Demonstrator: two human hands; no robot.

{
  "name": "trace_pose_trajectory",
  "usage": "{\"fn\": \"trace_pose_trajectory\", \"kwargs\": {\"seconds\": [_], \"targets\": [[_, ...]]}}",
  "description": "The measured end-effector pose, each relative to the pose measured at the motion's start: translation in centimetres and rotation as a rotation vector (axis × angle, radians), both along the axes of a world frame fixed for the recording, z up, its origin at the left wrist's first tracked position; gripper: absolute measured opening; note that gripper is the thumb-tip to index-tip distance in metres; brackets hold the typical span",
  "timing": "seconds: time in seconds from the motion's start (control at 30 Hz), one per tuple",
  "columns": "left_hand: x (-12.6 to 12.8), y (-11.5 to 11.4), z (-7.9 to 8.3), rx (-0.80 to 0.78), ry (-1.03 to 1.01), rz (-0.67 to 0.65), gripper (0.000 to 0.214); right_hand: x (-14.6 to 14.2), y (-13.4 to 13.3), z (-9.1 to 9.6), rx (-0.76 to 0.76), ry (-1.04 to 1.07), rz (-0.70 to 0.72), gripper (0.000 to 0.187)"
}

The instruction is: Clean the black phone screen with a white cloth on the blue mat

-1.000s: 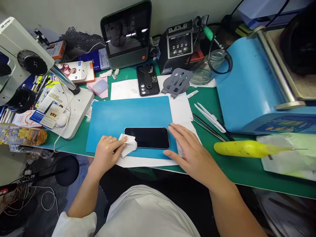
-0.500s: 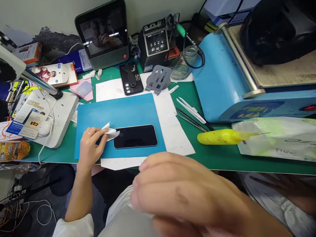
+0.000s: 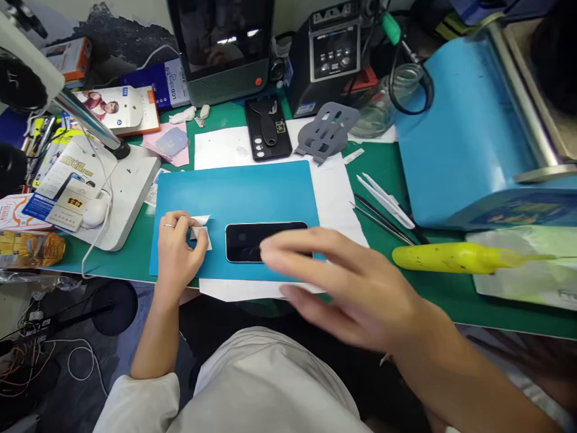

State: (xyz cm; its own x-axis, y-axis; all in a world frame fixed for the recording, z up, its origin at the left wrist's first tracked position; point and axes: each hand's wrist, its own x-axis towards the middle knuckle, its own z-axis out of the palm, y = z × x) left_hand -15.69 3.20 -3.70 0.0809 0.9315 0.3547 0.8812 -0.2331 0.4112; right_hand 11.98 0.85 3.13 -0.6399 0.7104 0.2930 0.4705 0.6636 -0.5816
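Note:
A smartphone [image 3: 246, 240] lies screen up on a blue mat [image 3: 238, 189], its right part covered by my right hand. My left hand [image 3: 180, 246], with a ring on one finger, pinches a white wipe [image 3: 202, 231] on the mat, left of the phone and apart from it. Over the phone's right end and the mat's front edge hovers my right hand [image 3: 347, 282], slightly blurred, its fingers apart and nothing between them. Whether its fingertips touch the screen I cannot tell.
Behind the mat are a black phone case [image 3: 268, 129] and a grey stand [image 3: 328, 131]. Tweezers [image 3: 383, 216] and a yellow bottle with a needle tip [image 3: 451, 257] lie to the right, near a blue machine [image 3: 460, 138]. A white lamp base [image 3: 130, 198] stands left.
My right hand has gone from closed near my body to open fingers over the phone. My left hand with the wipe has drawn off the phone's left end. The view has shifted.

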Motion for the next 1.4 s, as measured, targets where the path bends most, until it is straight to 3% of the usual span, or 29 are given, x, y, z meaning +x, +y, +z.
{"fn": "trace_pose_trajectory", "kwargs": {"seconds": [0.1,0.2,0.33,0.43,0.53,0.73,0.93,1.13,1.4], "targets": [[-0.1,-0.3,-0.1,-0.048,-0.011,-0.036,0.014,-0.2,2.3,-3.0,0.104,-0.046,-0.086,0.040],[-0.3,-0.6,0.0,-0.095,-0.044,-0.141,0.030,1.1,3.2,-5.1,0.061,-0.197,-0.138,0.046],[-0.7,-0.9,0.0,-0.145,-0.055,-0.313,0.035,4.5,2.9,-6.4,-0.085,-0.269,-0.370,0.065],[-0.8,-0.8,0.0,-0.174,0.007,-0.404,0.045,5.9,2.3,-7.3,-0.157,-0.321,-0.410,0.077],[-0.5,-0.3,0.2,-0.166,0.108,-0.503,0.060,5.7,2.0,-7.9,-0.175,-0.309,-0.396,0.072],[0.7,0.4,0.6,-0.203,0.208,-0.537,0.082,5.0,2.1,-7.1,-0.192,-0.314,-0.344,0.066],[0.4,0.7,0.1,-0.249,0.146,-0.509,0.078,5.2,2.8,-5.9,-0.158,-0.321,-0.235,0.056],[0.3,0.8,0.0,-0.260,0.112,-0.516,0.074,5.5,3.4,-6.0,-0.062,-0.352,-0.154,0.052],[0.5,0.6,0.0,-0.228,0.112,-0.506,0.073,4.9,3.2,-5.4,-0.136,-0.385,-0.211,0.050]]}}
